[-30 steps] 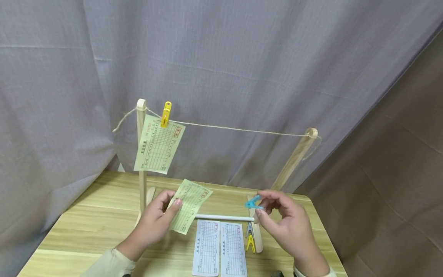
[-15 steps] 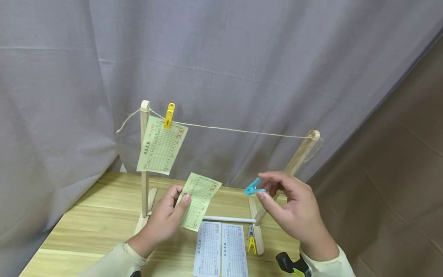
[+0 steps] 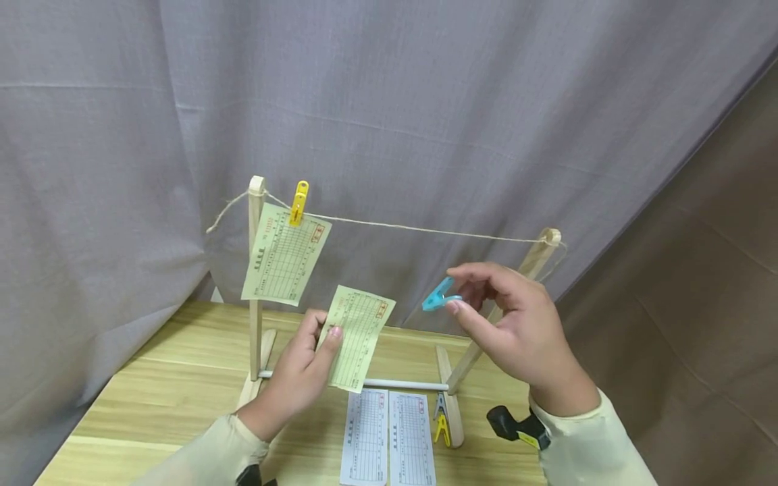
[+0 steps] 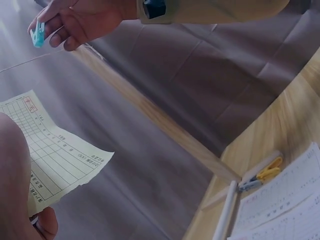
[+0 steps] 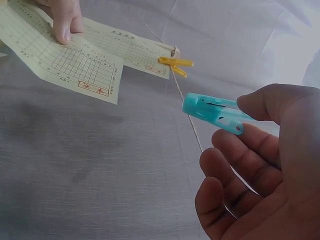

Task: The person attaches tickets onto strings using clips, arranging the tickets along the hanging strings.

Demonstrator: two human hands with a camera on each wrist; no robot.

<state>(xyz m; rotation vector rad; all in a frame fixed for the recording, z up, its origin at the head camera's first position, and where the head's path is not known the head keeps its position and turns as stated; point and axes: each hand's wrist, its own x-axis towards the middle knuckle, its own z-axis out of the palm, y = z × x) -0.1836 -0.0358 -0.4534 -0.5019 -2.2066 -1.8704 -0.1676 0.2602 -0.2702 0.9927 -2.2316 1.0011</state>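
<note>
Head: have green slip (image 3: 362,344) up off the table (image 3: 170,381), in left hand (image 3: 302,370), thumb over front, fingers closed to a pinch at its left edge; have blue clip (image 3: 436,299) to the right of it, not touching, in right hand (image 3: 519,329), thumb and forefinger parted only by its handle ends. Left wrist: can see a bent free edge past the thumb, so guess thin, light, floppy, easily torn; take near an edge, flat and gentle. Right wrist: see clip nose pointing away from palm, other fingers loosely curled, holding nothing else. Expect light, stiff, springy plastic, maybe slick; squeeze at the handle ends.
</note>
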